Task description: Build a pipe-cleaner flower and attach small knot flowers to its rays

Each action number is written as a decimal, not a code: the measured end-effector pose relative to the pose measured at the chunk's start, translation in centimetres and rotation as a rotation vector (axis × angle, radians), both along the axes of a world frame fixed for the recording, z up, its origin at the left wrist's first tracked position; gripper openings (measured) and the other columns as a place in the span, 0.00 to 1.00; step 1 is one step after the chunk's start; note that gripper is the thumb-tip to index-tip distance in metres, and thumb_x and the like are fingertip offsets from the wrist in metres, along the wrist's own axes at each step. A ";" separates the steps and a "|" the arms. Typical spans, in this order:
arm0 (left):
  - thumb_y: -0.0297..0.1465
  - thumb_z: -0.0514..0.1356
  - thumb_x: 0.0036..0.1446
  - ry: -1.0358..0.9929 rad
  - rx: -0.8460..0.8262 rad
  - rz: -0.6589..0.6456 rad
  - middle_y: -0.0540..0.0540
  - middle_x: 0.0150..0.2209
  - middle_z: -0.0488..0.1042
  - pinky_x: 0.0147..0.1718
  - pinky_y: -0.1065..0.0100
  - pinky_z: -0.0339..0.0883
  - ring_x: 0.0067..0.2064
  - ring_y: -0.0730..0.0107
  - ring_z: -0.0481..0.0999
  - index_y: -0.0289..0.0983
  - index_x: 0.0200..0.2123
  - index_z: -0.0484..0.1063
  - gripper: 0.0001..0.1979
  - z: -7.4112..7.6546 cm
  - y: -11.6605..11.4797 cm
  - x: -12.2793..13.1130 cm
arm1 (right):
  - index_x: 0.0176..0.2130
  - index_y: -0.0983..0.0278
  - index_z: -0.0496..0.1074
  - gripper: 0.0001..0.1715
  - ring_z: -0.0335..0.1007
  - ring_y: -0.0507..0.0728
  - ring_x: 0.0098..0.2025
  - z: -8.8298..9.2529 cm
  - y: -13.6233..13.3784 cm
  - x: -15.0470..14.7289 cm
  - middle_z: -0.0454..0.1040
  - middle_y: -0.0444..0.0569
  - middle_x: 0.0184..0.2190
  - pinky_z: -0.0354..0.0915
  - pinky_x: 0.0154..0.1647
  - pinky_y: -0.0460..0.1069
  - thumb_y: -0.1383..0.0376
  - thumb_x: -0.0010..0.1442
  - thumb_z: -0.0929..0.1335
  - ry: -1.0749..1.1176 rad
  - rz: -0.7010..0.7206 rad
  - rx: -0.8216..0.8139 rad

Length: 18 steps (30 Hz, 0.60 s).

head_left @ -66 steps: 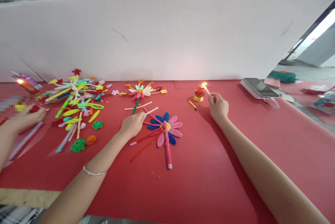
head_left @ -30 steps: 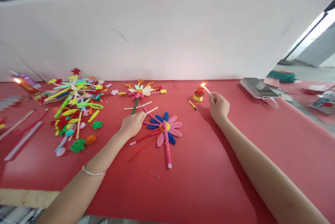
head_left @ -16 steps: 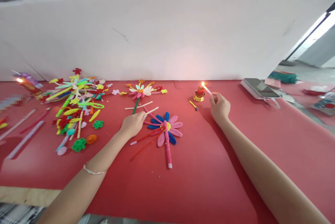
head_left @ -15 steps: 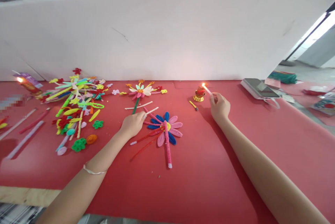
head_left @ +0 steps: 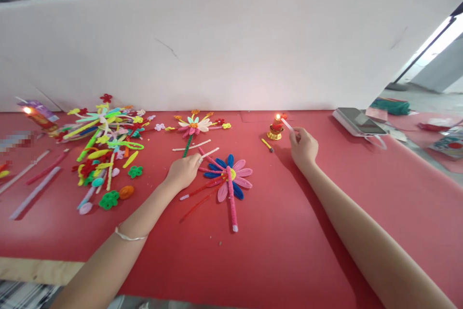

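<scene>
My right hand [head_left: 304, 147] pinches a pale, translucent glue stick [head_left: 287, 124]. The stick's tip is close to the flame of a lit red candle [head_left: 278, 126] in a gold-coloured holder. On the left, my left hand [head_left: 184, 171] is closed on a white pipe cleaner [head_left: 210, 153], whose end sticks out past the fingers. Beside that hand lies a pipe-cleaner flower [head_left: 243, 174] with pink and blue petals, a yellow centre and a thick pink stem. A second white pipe cleaner [head_left: 191, 145] rests behind the hand, across the green stem of a white and pink flower [head_left: 194, 126].
A heap of colourful pipe-cleaner pieces [head_left: 104, 145] covers the left side, near another lit candle [head_left: 38, 118]. A short yellow stub [head_left: 267, 145] lies before the near candle. A phone-like device [head_left: 358, 123] with a cable sits right. A white panel [head_left: 231, 53] stands behind.
The glue stick's tip has shifted slightly, and the flame now shows apart from it, a little to the left. My left hand stays still.
</scene>
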<state>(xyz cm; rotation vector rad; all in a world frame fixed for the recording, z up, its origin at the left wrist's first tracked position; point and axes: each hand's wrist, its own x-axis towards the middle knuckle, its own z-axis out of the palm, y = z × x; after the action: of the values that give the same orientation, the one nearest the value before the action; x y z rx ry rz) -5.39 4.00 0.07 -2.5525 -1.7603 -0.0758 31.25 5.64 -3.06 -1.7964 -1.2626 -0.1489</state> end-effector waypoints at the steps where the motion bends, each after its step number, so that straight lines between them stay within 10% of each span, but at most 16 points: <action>1: 0.35 0.42 0.64 -0.001 0.000 -0.002 0.44 0.39 0.76 0.30 0.67 0.60 0.37 0.59 0.75 0.39 0.44 0.66 0.15 0.0 0.0 0.0 | 0.37 0.64 0.72 0.20 0.60 0.53 0.26 0.0 0.0 0.0 0.69 0.47 0.25 0.50 0.27 0.46 0.55 0.58 0.59 0.000 0.002 -0.002; 18: 0.35 0.42 0.64 0.025 -0.023 0.026 0.44 0.39 0.76 0.30 0.68 0.60 0.37 0.60 0.75 0.40 0.45 0.65 0.16 0.4 -0.2 0.3 | 0.37 0.64 0.72 0.21 0.58 0.52 0.25 0.2 -0.1 -0.1 0.69 0.47 0.24 0.49 0.26 0.45 0.54 0.58 0.58 0.003 0.001 -0.018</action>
<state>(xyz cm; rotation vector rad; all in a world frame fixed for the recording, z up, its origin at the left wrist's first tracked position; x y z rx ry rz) -5.13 3.78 0.47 -2.5337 -1.7954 -0.0226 31.18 5.50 -2.89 -1.8107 -1.2664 -0.1353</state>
